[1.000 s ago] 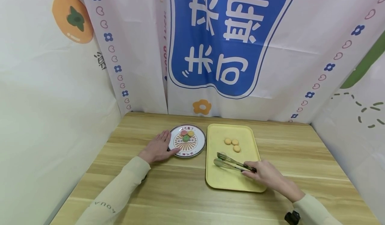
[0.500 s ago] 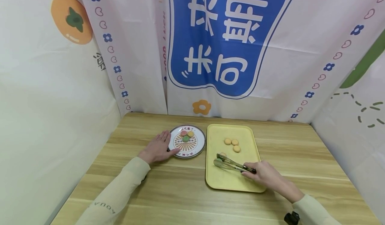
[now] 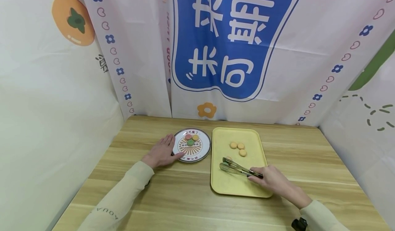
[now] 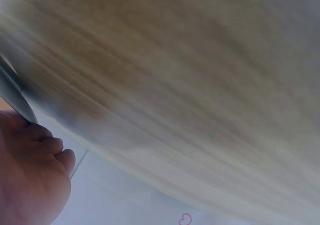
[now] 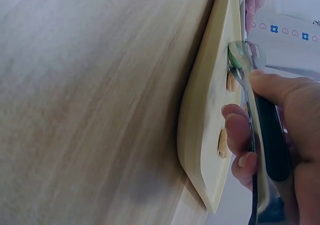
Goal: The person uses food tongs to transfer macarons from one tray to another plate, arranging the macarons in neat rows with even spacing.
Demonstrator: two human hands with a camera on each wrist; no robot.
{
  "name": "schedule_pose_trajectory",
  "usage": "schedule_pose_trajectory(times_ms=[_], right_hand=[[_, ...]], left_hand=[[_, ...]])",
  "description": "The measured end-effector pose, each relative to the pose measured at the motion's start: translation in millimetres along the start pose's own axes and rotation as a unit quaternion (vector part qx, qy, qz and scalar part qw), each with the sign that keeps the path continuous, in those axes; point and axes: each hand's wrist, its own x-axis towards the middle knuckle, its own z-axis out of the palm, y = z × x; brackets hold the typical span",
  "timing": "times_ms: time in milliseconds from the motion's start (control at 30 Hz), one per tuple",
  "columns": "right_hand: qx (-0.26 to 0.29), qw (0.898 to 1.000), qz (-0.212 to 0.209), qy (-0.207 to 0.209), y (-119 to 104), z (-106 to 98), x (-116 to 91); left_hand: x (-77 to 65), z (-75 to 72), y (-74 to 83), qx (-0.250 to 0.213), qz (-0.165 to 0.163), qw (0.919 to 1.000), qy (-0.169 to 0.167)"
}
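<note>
Head cam's pretty bright and evenly lit, though I can't really tell where the light's coming from. There's a pale sheen on the wooden tabletop (image 3: 179, 200) and a thin soft shadow under the yellow tray (image 3: 240, 188). Left wrist cam is way dimmer: hazy, wood grain smeared out of focus, table edge bowed by the lens. Right wrist's blurry on the wood too, but the tongs (image 5: 274, 140) catch some shiny glints.
</note>
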Motion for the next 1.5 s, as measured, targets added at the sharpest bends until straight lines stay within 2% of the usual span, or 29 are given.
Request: schedule_pose_trajectory(times_ms=[467,1033,1500], right_hand=[[-0.005,1.000,-0.014,0.021,-2,1,2],[-0.001,1.000,-0.019,0.018,-3,-4,7],[0.017,1.000,-0.018,0.008,-8,-6,20]], left_hand=[[-2.0,-0.1,0.2,0.003,0.000,1.0000,0.002],[-0.1,-0.9,0.4,0.004,0.000,1.0000,0.001],[2.4,2.7,-1.8,0.001,-0.002,1.0000,0.002]])
